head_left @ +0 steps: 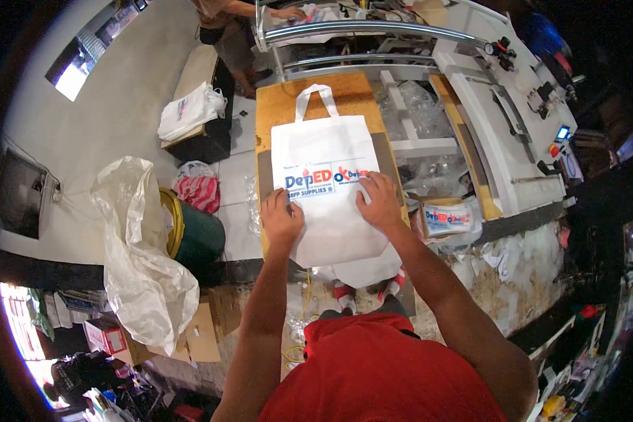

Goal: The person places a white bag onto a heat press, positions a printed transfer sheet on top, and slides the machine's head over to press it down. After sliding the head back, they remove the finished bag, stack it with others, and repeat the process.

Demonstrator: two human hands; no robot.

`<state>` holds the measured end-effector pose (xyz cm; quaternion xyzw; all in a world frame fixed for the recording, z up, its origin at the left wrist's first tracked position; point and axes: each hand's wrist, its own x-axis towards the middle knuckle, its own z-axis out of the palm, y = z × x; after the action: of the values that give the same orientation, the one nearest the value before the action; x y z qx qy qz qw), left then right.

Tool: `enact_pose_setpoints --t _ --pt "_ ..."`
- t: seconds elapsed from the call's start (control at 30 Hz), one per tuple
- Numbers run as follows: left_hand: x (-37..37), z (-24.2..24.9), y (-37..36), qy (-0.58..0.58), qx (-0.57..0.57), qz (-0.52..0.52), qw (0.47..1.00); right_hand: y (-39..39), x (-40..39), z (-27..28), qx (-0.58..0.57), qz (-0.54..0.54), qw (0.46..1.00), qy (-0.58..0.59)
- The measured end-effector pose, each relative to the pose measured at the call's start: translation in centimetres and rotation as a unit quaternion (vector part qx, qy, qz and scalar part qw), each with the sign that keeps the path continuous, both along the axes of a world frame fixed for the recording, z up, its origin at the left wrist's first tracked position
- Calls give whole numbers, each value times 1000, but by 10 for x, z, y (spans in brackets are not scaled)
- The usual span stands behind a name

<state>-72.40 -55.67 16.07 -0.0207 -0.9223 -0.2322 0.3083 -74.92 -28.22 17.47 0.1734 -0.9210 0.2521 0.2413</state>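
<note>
Head view: a white printed tote bag (327,186) lies flat on the brown work board (281,105), handles away from the person, already printed and smoothed. Both palms press on its lower half, left hand (281,218) and right hand (380,204), fingers spread flat and closed on nothing. Lifting it off looks to be what remains. A large clear plastic sack (144,253) droops open beside a green bin (197,235); their contents are hidden. More white bags (190,111) sit stacked on a bench.

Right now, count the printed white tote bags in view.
3 clear: one bag flat on the board under both hands, a folded stack far left, a packet at right. More may be hidden.
</note>
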Motion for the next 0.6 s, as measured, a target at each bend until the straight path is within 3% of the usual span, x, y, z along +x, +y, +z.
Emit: enact_pose_setpoints --t 0.27,0.33,0.37,0.4,0.47,0.53,0.6 --pt "5 6 1 -30 12 4 999 0 1 5 -17 -1 1000 -8" --pt "4 3 1 -5 55 -1 998 5 -1 18 -99 9 995 -26" --pt "3 2 -1 -2 56 -4 998 16 -4 27 -72 -16 997 26" --pt "2 -2 -4 2 89 -4 996 37 -7 40 -45 -41 995 77" --pt "3 -8 -9 4 123 -6 992 99 -8 74 -100 -106 981 125" --pt "3 -12 -12 18 217 -8 976 201 -17 91 -42 -221 959 173" --pt "3 -6 -12 18 252 -15 967 300 -12 119 137 -382 891 204"
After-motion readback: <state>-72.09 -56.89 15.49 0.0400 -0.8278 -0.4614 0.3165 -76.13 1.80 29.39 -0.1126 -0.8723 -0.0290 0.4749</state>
